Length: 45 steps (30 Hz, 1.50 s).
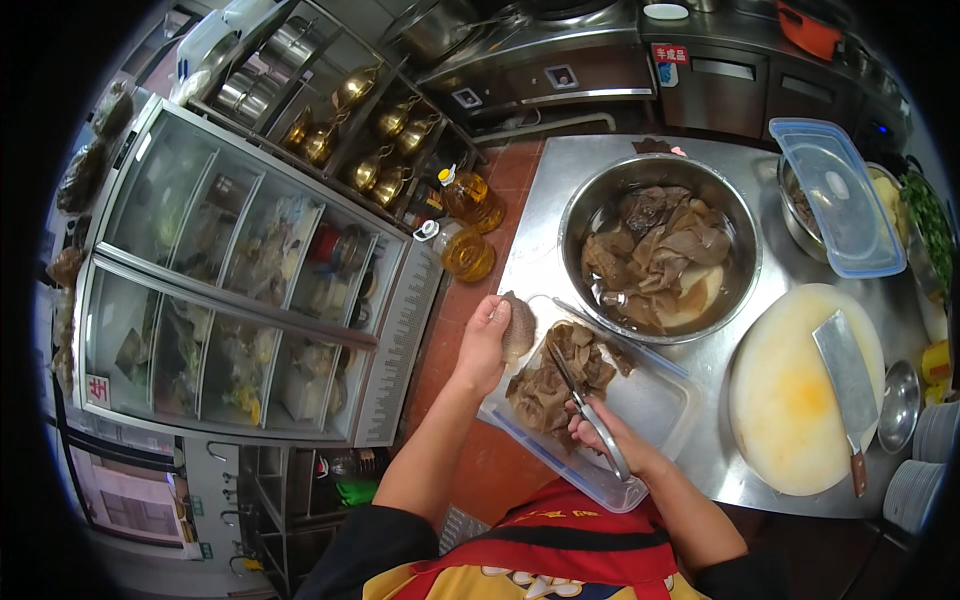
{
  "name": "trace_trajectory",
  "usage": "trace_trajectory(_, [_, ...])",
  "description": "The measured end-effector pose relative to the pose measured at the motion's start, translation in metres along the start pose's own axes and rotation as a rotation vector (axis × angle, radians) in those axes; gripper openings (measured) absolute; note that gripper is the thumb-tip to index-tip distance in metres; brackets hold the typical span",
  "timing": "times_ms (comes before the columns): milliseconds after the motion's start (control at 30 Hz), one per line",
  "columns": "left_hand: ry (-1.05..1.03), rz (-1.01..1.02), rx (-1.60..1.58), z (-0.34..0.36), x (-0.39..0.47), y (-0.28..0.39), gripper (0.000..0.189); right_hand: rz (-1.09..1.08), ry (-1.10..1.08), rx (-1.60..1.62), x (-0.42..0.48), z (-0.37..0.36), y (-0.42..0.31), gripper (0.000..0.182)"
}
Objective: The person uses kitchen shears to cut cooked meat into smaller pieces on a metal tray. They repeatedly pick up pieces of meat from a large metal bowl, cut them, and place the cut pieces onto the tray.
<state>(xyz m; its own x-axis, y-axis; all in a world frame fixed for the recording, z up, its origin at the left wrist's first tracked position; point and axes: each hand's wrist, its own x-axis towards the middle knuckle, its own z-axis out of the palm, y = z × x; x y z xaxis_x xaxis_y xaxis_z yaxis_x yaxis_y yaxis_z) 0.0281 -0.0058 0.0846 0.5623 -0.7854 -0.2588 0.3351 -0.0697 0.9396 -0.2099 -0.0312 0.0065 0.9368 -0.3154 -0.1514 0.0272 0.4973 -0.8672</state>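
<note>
My left hand [484, 345] grips a rough-skinned brown piece of food [519, 328], held up left of a clear plastic container [656, 401]. Scissors [592, 416] are in my right hand [609, 435], their blades angled away from me over the container. Brown, sheet-like pieces [551, 382] are heaped in the container's left part. Beyond it stands a large round steel basin [750, 289] with liquid and more brown pieces [667, 240], plus a paler piece [703, 289]. What the food is, I cannot tell for sure.
On the right of the steel table [536, 247], a cleaver [846, 375] lies on a round cutting board [772, 412]. A blue-rimmed plastic lid [840, 199] rests over a steel bowl [799, 225]. Oil bottles [465, 251] stand on the floor at left, near a glass-door refrigerator [247, 300].
</note>
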Motion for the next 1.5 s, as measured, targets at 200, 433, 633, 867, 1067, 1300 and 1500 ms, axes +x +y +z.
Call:
trace_trajectory(200, [0.331,0.255,0.256,0.014,0.003,-0.024,0.017,0.186,0.047,0.26,0.002,0.027,0.0,0.059])
trace_trajectory(433, [0.485,0.388,0.432,0.021,0.003,-0.036,0.022,0.245,0.046,0.28,0.004,0.047,0.007,0.056])
trace_trajectory(633, [0.599,0.494,0.692,0.031,-0.005,-0.043,0.023,0.151,0.116,0.264,0.015,0.052,-0.004,0.058])
trace_trajectory(867, [0.57,0.468,0.644,0.052,-0.019,-0.039,0.021,0.04,0.171,0.176,0.031,0.047,-0.012,0.046])
trace_trajectory(1067, [0.475,0.417,0.543,0.035,-0.015,-0.043,0.018,0.175,0.151,0.084,0.023,0.041,-0.018,0.044])
trace_trajectory(1300, [0.263,0.307,0.436,0.02,-0.02,-0.038,0.017,0.154,0.123,0.219,0.024,0.043,0.008,0.056])
trace_trajectory(1500, [0.254,0.249,0.284,0.016,-0.022,-0.037,0.015,0.175,0.027,0.318,0.014,0.046,0.008,0.056])
